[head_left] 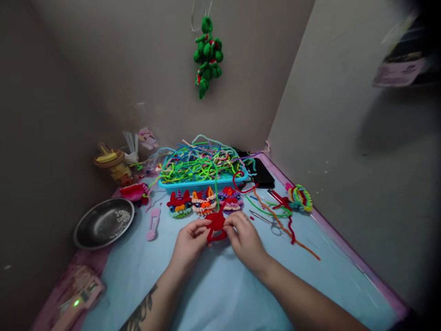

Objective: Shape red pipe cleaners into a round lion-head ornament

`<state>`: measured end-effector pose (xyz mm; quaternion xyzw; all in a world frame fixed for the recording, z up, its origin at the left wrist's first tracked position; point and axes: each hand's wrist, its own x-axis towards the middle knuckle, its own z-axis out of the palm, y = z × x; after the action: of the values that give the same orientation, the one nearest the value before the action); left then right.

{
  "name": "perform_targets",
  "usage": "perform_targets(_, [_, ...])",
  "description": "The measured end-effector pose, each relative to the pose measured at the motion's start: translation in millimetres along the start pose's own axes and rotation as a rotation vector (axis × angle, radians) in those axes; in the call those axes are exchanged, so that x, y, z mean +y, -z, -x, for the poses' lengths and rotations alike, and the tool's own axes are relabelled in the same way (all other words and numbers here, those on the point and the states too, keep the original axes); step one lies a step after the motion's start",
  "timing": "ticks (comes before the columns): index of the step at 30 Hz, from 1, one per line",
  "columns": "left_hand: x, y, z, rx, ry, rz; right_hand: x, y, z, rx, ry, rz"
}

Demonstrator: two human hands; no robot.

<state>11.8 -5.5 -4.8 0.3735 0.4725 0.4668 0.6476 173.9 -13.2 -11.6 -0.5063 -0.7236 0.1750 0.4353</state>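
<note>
Table [144,276] holds bowl [93,225], scissors [264,219], perhaps phone [263,174].

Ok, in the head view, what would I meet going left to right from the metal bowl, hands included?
Metal bowl, pink pin-shaped piece, left hand, red fuzzy piece, right hand, multicoloured bundle.

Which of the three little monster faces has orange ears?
The middle face; the left face has red ears, and the right face is mostly purple and red.

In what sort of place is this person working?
It is probably a small craft workspace: the table bears a blue tray heaped with colourful strands, three fuzzy figures in front of it, and scissors.
</note>
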Motion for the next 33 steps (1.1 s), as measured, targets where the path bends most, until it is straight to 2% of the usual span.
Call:
perform_targets(8, [0.4, -5.2, 2.7, 0.117, -0.035, -0.08, -0.3, -1.2, 0.4, 0.084, -0.023, -0.002])
perform_targets(14, [-2.5, -6.7, 3.9, 0.133, -0.057, -0.085, -3.1, 0.2, 1.8, 0.049, -0.043, 0.042])
perform_targets(19, [-4.1, -5.9, 3.2, 0.137, -0.089, -0.051, -4.6, -3.8, 0.3, 0.072, -0.044, -0.087])
perform_targets(26, [-7.1, -5.1, 3.3, 0.15, -0.136, -0.098, 0.2, -15.0, -0.2, 0.165, -0.27, -0.287])
perform_targets(29, [-7.6, -6.4, 4.6, 0.149, -0.147, -0.099, -0.2, -12.6, -1.4, 0.208, -0.252, -0.232])
perform_targets(33, [-5.8, -9.2, 6.7, 0.173, -0.177, -0.143, -4.4, -9.8, -1.6, 0.177, -0.217, -0.219])
